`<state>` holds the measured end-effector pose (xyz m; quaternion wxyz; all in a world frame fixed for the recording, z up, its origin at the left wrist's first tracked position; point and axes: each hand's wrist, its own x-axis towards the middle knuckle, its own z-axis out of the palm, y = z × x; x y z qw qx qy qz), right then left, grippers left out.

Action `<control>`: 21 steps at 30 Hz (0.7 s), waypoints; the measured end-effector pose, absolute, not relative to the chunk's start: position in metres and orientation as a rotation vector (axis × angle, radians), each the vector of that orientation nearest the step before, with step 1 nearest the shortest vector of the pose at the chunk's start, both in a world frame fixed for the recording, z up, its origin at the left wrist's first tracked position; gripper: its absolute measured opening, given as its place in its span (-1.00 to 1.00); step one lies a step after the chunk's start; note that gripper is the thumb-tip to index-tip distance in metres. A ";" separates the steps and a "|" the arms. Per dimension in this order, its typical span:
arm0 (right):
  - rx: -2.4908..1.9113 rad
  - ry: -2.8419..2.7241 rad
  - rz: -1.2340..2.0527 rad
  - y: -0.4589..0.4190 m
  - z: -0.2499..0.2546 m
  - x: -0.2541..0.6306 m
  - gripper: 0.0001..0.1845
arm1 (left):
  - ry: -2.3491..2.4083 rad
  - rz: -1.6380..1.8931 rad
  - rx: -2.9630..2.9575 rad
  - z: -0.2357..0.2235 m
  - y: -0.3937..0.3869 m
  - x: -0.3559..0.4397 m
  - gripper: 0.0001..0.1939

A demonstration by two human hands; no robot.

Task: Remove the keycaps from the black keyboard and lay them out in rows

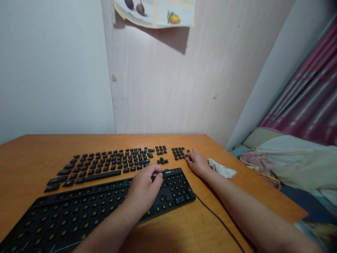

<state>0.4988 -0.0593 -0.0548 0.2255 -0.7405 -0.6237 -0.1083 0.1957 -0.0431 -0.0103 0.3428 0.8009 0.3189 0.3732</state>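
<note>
A black keyboard (105, 203) lies on the table, most of its key sockets bare, with a few keycaps seated at its near right corner. My left hand (146, 184) rests over its far edge, fingers curled and thumb against them; whatever is between them is hidden. Beyond the keyboard, loose black keycaps (113, 160) lie in keyboard order, with a long space bar (103, 175) in the nearest row. At the right end of the small number-pad group (178, 153), my right hand (197, 162) has its fingertips closed around a dark keycap (190, 159).
A crumpled white cloth (222, 169) lies right of my right hand. The keyboard cable (219, 219) runs toward the table's near edge, under my right forearm. The wooden table (39, 151) meets the wall at the back. A bed (289, 165) stands at the right.
</note>
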 end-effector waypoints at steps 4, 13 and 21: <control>-2.050 -1.710 -0.290 -0.059 -0.055 0.498 -0.78 | 0.850 0.936 2.096 -0.010 -0.042 0.195 -0.83; -2.048 -1.694 -0.301 -0.058 -0.055 0.496 -0.74 | 0.852 0.922 2.112 -0.012 -0.041 0.195 -0.84; -1.996 -1.624 -0.314 -0.067 -0.046 0.493 -0.62 | 0.846 0.918 2.140 -0.007 -0.043 0.194 -0.84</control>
